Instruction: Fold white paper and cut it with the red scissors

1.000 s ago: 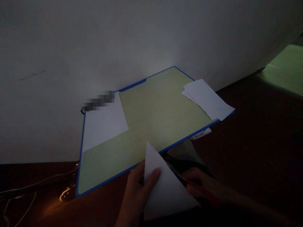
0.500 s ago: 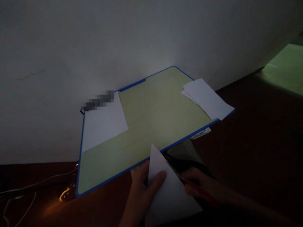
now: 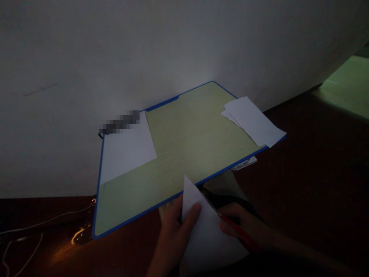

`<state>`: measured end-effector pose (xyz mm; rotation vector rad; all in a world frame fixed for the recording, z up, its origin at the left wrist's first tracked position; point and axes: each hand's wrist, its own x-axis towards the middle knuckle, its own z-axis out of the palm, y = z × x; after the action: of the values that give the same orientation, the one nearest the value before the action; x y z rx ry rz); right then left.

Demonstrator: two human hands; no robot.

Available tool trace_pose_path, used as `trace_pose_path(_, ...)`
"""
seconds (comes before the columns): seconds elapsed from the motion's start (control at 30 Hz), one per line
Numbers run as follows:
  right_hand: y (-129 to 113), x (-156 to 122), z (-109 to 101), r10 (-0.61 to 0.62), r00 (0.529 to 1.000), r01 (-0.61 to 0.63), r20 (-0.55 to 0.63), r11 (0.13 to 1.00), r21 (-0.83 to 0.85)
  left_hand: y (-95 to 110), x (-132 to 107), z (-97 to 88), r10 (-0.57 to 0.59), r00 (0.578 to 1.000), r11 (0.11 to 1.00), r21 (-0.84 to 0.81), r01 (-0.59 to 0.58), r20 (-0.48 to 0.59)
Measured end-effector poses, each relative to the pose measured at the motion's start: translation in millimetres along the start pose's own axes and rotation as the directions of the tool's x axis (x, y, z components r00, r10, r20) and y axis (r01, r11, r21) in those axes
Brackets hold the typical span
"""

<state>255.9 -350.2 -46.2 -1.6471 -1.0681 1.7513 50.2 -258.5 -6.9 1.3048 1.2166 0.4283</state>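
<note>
My left hand (image 3: pixel 173 234) pinches a white sheet of paper (image 3: pixel 207 234) near its pointed upper corner, thumb on top. Red-handled scissors (image 3: pixel 227 223) are gripped in my right hand (image 3: pixel 242 227), and their blades lie along the sheet's right edge. Both hands are low in the head view, just in front of the near edge of a small light-wood table with blue trim (image 3: pixel 184 154).
A white sheet (image 3: pixel 127 150) lies on the table's left part and a stack of white papers (image 3: pixel 253 121) overhangs its right corner. A white wall stands behind. Cables (image 3: pixel 34 231) run on the dark floor at the left. A dim bag or bin (image 3: pixel 227 188) sits under the table edge.
The paper and both hands have shifted slightly right and down in view. The scissors have moved further up along the sheet's right edge.
</note>
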Motion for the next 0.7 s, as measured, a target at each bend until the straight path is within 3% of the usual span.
trace_pose_path(0.23,2.7,-0.2,4.2,-0.009,0.999,0.007,-0.054,1.0,-0.03,2.0,0.3,3.8,0.014,0.993,1.0,0.022,-0.012,-0.114)
trace_pose_path(0.7,1.0,-1.6,8.2,-0.017,0.997,0.021,-0.081,0.999,0.042,-4.6,1.9,0.7,-0.017,0.999,0.999,0.042,0.019,-0.039)
